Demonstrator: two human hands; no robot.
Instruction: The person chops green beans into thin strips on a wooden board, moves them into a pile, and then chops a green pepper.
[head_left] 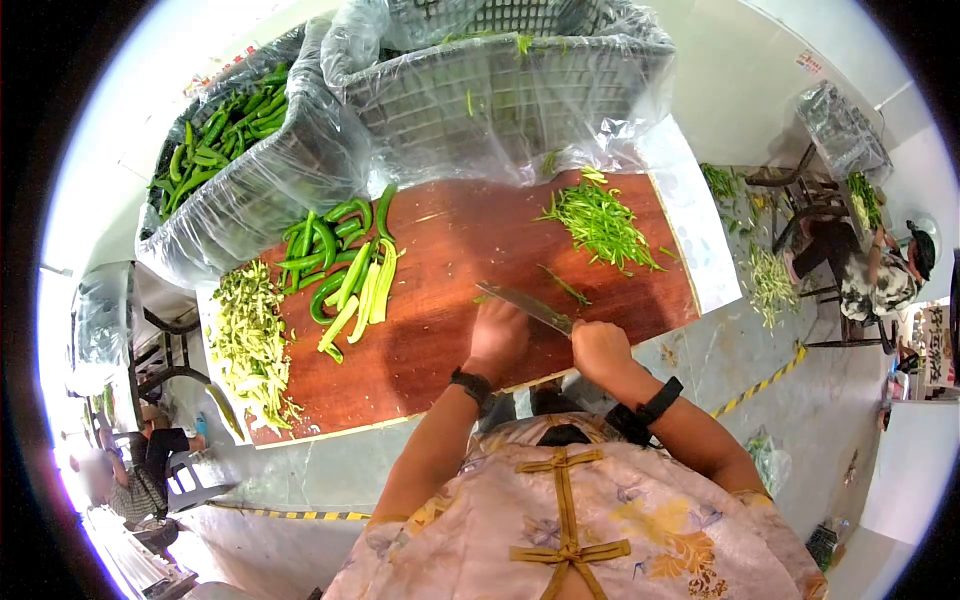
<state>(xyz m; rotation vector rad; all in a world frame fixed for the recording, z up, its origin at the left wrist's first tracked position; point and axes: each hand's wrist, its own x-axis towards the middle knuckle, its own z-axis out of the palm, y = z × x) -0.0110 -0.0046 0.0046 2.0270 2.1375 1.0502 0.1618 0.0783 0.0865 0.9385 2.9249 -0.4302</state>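
My right hand (602, 352) is closed round the handle of a kitchen knife (540, 312), whose blade points left across the red-brown board. Close to the blade, near its tip, is my left hand (498, 335); its fingers look curled in, and what they hold, if anything, is hidden. Whole and split long green peppers (325, 250) lie in a pile left of my hands. Pale seedy pepper cores (245, 340) are heaped at the board's left end. Thin green pepper shreds (603, 222) form a mound at the right, and a few stray shreds (568, 287) lie beyond the knife.
A plastic-lined crate (270, 190) of green peppers stands at the back left, beside another lined crate (500, 100) behind the board (440, 270). A seated person (880, 270) is at the right, another person (140, 480) at the lower left. Green scraps (768, 285) lie on the floor.
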